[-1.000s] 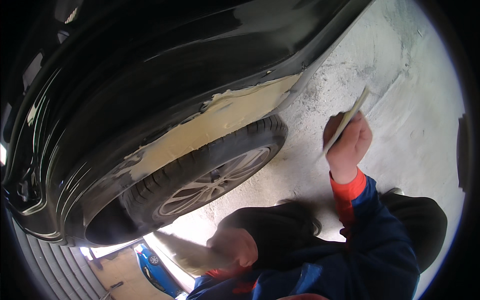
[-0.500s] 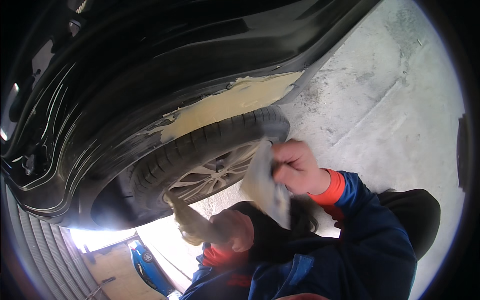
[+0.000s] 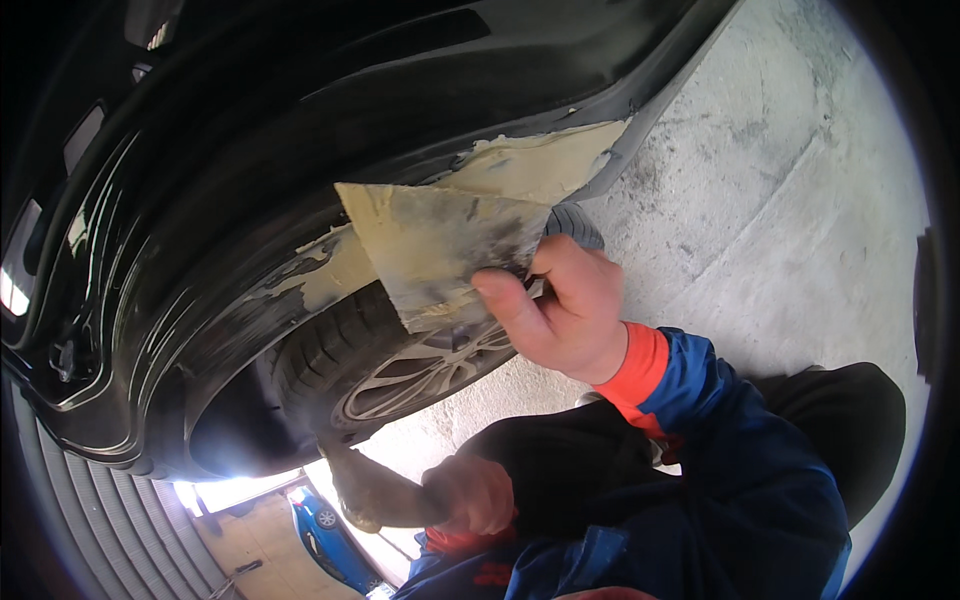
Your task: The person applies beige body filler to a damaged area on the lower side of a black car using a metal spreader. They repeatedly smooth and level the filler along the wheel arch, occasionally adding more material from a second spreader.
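My right hand (image 3: 570,310) pinches a square, flat filler spreader (image 3: 440,240) between thumb and fingers. Cream filler and grey smears coat its face, and it is raised in front of the wheel arch. Behind it, cream body filler (image 3: 545,165) covers the arch edge of a black car (image 3: 330,120); the spreader hides part of that patch. Low and nearer my body, my left hand (image 3: 480,495) is closed round a filler-smeared scraper (image 3: 380,490), whose exact shape is blurred. Its tip is close to the lower side of the wheel.
Below the arch is the tyre (image 3: 325,345) with its spoked alloy rim (image 3: 420,375). Pale concrete floor (image 3: 740,200) stretches to the right. A ribbed shutter (image 3: 90,520) stands at the lower left, and a blue car (image 3: 330,545) is beyond the bright opening.
My right hand has brought the spreader up and leftward, from near the rim to in front of the filler patch, turning its face into view. My left hand has dropped slightly.
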Demonstrator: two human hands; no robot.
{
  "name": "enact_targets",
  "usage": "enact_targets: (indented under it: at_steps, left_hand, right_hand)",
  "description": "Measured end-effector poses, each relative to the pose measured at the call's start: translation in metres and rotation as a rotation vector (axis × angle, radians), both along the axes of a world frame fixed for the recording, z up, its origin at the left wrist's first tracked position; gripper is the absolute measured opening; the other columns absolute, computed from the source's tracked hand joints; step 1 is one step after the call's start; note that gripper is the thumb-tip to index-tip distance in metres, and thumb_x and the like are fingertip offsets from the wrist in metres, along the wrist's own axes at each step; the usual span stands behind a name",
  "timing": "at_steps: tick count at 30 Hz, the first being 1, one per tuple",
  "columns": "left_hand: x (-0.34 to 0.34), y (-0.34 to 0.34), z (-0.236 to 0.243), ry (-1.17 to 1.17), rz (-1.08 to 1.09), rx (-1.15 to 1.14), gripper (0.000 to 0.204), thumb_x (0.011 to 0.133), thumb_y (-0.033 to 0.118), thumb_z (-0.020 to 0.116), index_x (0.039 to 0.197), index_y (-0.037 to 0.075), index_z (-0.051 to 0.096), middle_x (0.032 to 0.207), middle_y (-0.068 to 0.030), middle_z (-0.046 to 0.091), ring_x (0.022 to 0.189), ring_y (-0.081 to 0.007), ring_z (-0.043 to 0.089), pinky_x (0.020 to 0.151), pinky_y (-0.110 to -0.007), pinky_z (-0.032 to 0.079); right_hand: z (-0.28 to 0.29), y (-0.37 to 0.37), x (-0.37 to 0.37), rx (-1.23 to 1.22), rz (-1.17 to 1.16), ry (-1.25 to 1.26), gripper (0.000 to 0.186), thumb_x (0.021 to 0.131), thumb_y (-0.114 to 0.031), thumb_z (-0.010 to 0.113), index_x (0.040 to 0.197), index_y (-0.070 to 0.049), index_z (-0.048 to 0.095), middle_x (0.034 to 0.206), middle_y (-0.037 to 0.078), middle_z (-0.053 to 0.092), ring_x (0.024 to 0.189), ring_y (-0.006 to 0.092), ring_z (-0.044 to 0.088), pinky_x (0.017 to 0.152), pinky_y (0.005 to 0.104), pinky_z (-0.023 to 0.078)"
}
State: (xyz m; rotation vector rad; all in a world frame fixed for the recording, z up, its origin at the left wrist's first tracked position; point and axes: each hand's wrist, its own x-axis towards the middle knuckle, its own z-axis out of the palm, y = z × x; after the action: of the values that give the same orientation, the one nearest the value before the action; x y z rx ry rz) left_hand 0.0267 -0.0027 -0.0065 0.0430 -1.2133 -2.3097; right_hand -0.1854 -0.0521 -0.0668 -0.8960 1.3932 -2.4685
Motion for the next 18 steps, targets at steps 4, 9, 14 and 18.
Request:
enact_targets:
  at_steps: [4, 9, 14, 18]
  left_hand:
    - [-0.003, -0.002, -0.003, 0.043, -0.016, 0.015, 0.019, 0.103, 0.021, 0.047, 0.108, 0.004, 0.055, 0.068, -0.011, 0.058, 0.047, -0.0179, 0.054, 0.04, -0.029, 0.049]
    - [-0.014, -0.002, 0.004, -0.015, 0.02, -0.065, 0.027, 0.106, 0.021, 0.041, 0.125, 0.006, 0.054, 0.064, -0.0086, 0.056, 0.045, -0.014, 0.053, 0.038, -0.027, 0.048]
    - [-0.021, -0.001, 0.005, -0.036, 0.006, -0.068, 0.027, 0.105, 0.02, 0.043, 0.126, 0.007, 0.055, 0.064, -0.009, 0.056, 0.043, -0.0143, 0.053, 0.036, -0.027, 0.047]
    - [-0.023, 0.001, 0.004, -0.055, 0.031, -0.055, 0.027, 0.105, 0.019, 0.043, 0.126, 0.007, 0.056, 0.065, -0.0092, 0.056, 0.042, -0.0144, 0.052, 0.035, -0.028, 0.046]
  right_hand:
    - [-0.017, 0.002, 0.0, 0.061, 0.015, -0.092, 0.036, 0.078, -0.023, 0.085, 0.071, -0.006, 0.054, 0.052, 0.005, 0.05, 0.04, 0.0172, 0.048, 0.04, 0.0266, 0.038]
    - [-0.034, 0.005, -0.009, 0.106, 0.033, -0.139, 0.034, 0.081, -0.02, 0.084, 0.072, -0.006, 0.054, 0.052, 0.003, 0.049, 0.042, 0.0119, 0.046, 0.042, 0.0242, 0.037]
    - [-0.046, 0.01, -0.013, 0.107, 0.028, -0.189, 0.029, 0.082, -0.016, 0.083, 0.074, -0.004, 0.057, 0.057, 0.002, 0.052, 0.048, 0.0058, 0.046, 0.044, 0.0219, 0.038]
    - [-0.057, 0.012, -0.017, 0.137, 0.04, -0.23, 0.026, 0.083, -0.014, 0.081, 0.078, -0.002, 0.059, 0.059, 0.001, 0.053, 0.051, 0.0039, 0.046, 0.046, 0.0202, 0.038]
